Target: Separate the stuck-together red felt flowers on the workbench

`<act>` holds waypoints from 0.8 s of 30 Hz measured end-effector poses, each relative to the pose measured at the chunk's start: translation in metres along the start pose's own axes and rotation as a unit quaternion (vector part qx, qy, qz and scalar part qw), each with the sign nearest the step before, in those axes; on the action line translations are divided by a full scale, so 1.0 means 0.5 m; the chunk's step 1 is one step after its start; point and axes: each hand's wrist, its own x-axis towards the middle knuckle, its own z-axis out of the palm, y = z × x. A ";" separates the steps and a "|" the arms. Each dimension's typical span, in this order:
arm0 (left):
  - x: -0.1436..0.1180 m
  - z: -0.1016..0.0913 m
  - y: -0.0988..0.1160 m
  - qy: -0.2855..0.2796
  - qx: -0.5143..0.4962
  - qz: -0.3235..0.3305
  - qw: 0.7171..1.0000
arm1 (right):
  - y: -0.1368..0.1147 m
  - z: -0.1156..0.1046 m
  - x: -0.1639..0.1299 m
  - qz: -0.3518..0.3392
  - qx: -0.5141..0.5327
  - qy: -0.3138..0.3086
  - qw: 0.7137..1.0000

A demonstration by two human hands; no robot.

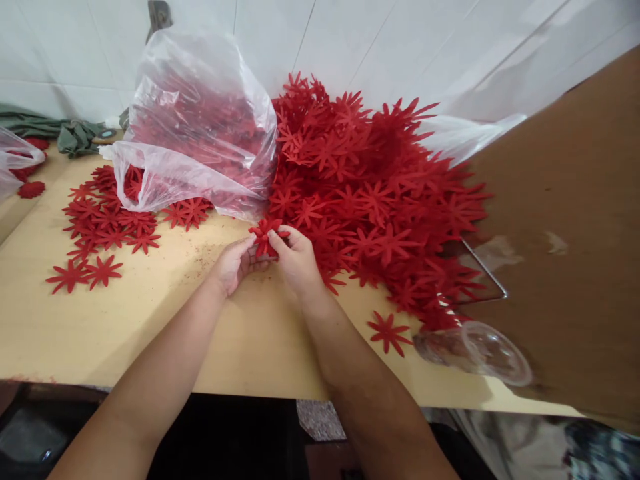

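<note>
Between my two hands, just above the table, is a red flower-shaped cutout with several narrow petals. My left hand grips its left edge, thumb on top and fingers beneath. My right hand pinches the right side with the thumb and fingers. Whether the piece is one layer or a stack, I cannot tell. A large heap of similar red flower cutouts rises right behind my right hand. To the left lies a smaller spread of red cutouts, two of them lying apart at its front.
A clear plastic bag full of red cutouts stands against the tiled wall. A single cutout lies at the right, near a tipped clear plastic cup. A brown board bounds the right side. Green cloth lies at back left.
</note>
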 end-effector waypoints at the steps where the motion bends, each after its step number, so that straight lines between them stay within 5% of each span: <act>1: 0.000 0.000 0.000 0.007 0.008 0.002 1.000 | 0.000 -0.005 0.002 0.012 0.012 -0.003 1.000; 7: 0.000 0.003 -0.002 0.055 0.010 0.023 0.998 | -0.003 -0.014 0.003 0.037 0.034 -0.051 0.997; 15: -0.002 0.012 -0.010 0.048 0.088 0.036 0.994 | -0.006 -0.019 0.001 -0.040 -0.073 0.037 0.996; 24: 0.001 0.016 -0.015 0.064 0.095 0.082 0.990 | -0.016 -0.004 -0.015 -0.124 -0.112 0.045 0.985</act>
